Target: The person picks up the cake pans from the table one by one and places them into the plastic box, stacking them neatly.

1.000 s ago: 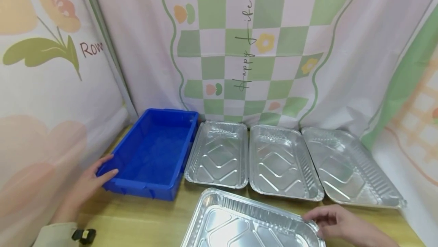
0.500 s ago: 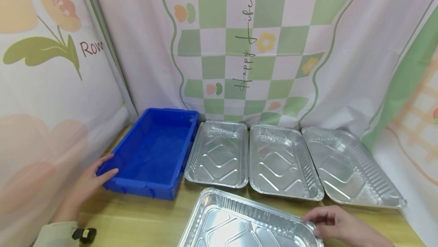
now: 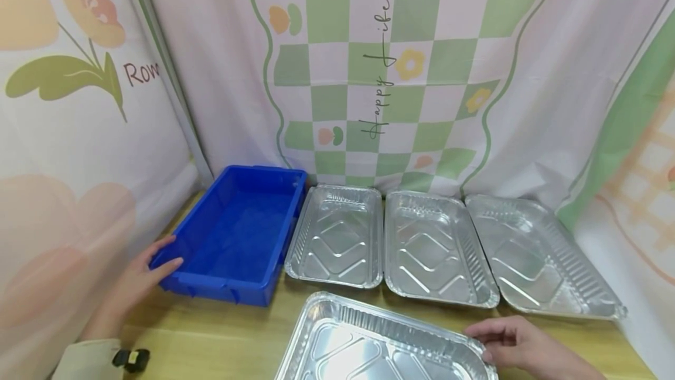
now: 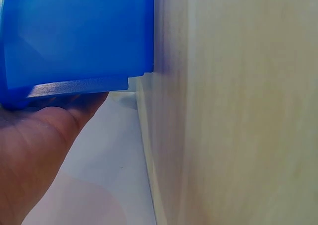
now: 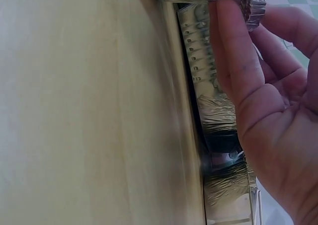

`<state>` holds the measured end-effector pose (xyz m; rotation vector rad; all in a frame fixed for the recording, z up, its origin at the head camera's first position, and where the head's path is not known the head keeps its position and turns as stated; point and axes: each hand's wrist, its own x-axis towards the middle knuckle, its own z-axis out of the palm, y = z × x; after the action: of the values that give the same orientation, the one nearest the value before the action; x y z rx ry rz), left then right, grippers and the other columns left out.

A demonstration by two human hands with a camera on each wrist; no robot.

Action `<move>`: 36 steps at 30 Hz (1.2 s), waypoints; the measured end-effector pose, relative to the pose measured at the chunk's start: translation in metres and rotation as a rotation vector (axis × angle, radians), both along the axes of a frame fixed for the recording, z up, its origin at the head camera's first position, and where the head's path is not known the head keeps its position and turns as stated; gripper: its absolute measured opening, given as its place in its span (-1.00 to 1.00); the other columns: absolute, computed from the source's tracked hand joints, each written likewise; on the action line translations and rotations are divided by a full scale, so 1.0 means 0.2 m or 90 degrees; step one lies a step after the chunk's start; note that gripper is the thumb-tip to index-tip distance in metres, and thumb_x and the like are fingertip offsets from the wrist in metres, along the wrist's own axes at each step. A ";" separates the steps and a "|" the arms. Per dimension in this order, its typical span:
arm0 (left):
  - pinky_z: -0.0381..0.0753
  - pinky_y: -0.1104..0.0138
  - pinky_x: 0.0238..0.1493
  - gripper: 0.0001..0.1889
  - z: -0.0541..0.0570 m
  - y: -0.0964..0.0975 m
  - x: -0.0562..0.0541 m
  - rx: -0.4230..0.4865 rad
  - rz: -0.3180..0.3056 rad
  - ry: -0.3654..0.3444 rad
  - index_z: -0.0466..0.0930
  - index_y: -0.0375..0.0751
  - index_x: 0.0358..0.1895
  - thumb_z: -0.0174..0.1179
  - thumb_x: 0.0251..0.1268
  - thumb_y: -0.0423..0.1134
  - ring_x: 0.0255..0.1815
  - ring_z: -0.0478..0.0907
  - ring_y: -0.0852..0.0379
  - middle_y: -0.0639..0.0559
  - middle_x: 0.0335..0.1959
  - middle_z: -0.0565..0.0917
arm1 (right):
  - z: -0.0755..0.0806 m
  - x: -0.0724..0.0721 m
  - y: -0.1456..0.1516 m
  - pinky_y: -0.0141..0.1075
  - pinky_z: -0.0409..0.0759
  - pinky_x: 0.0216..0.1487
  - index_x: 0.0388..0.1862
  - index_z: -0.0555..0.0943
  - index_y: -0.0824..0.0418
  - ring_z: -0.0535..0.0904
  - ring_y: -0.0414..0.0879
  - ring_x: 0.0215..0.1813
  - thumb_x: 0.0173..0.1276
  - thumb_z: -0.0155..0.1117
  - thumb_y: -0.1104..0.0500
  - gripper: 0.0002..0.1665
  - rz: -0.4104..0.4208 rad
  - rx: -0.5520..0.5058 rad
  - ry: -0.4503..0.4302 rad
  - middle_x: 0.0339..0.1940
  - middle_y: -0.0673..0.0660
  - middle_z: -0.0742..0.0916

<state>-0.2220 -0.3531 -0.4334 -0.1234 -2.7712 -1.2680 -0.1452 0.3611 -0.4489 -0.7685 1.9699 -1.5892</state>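
Note:
At the left in the head view lies a blue plastic bin [image 3: 234, 222] with a flat base and low walls. My left hand [image 3: 136, 279] holds its near left corner, thumb and fingers over the rim. The left wrist view shows that hand [image 4: 37, 145] against the underside of the rim. A shiny foil tray [image 3: 364, 356] lies nearest to me, partly cut off by the frame's bottom edge. My right hand [image 3: 519, 345] pinches the tray's far right corner. In the right wrist view, the right hand's fingers [image 5: 243, 61] touch the crimped foil edge.
Three more foil trays stand in a row right of the bin: a left one [image 3: 337, 236], a middle one [image 3: 437, 248] and a right one [image 3: 538, 257]. Behind them hangs a patterned curtain [image 3: 369, 64]. A wood-grain table [image 3: 211, 339] lies beneath everything.
The near foil tray has shifted very slightly left with my right hand on its corner. My left hand stays on the blue bin.

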 end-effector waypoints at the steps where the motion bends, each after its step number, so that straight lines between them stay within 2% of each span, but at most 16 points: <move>1: 0.02 -0.42 0.23 -0.22 0.00 0.00 0.00 -0.003 0.000 -0.001 0.04 -0.30 0.54 0.14 0.44 0.01 0.43 -0.07 -0.53 -0.49 0.48 0.07 | 0.00 0.00 0.00 -0.39 0.51 0.12 0.28 0.47 0.41 0.51 -0.23 0.21 0.43 0.01 0.50 -0.55 0.000 0.000 0.003 0.22 0.02 0.64; 11: 0.03 -0.42 0.23 -0.23 0.01 0.01 0.00 -0.007 -0.004 0.007 0.05 -0.30 0.53 0.13 0.45 0.00 0.43 -0.06 -0.53 -0.49 0.48 0.07 | 0.00 0.00 -0.02 -0.38 0.52 0.11 0.26 0.50 0.39 0.54 -0.20 0.18 0.40 0.04 0.50 -0.55 0.005 0.005 0.037 0.20 0.08 0.65; 20: 0.01 -0.41 0.24 -0.24 0.01 0.01 0.00 0.004 -0.005 0.010 0.05 -0.29 0.54 0.14 0.45 -0.01 0.44 -0.08 -0.52 -0.47 0.49 0.07 | 0.02 -0.02 -0.04 -0.35 0.55 0.09 0.26 0.50 0.39 0.56 -0.18 0.15 0.40 0.01 0.53 -0.53 0.001 -0.014 0.035 0.20 0.06 0.66; 34: 0.03 -0.39 0.25 -0.26 0.00 0.01 0.00 0.007 -0.012 0.021 0.06 -0.34 0.52 0.15 0.45 -0.07 0.44 -0.05 -0.51 -0.48 0.47 0.10 | 0.08 -0.03 -0.10 -0.34 0.61 -0.02 0.20 0.57 0.36 0.62 -0.21 0.01 0.36 0.14 0.48 -0.57 -0.069 0.030 0.104 0.09 0.06 0.71; 36: 0.03 -0.38 0.26 -0.26 0.00 0.00 0.00 0.006 -0.011 0.023 0.06 -0.34 0.52 0.15 0.45 -0.08 0.44 -0.05 -0.50 -0.48 0.47 0.10 | 0.10 -0.03 -0.10 -0.34 0.61 -0.01 0.20 0.58 0.36 0.62 -0.21 0.01 0.35 0.15 0.46 -0.57 -0.085 0.037 0.096 0.10 0.03 0.71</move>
<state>-0.2226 -0.3523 -0.4336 -0.1680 -2.7403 -1.2696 -0.1505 0.3405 -0.4295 -0.7679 2.2069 -1.5829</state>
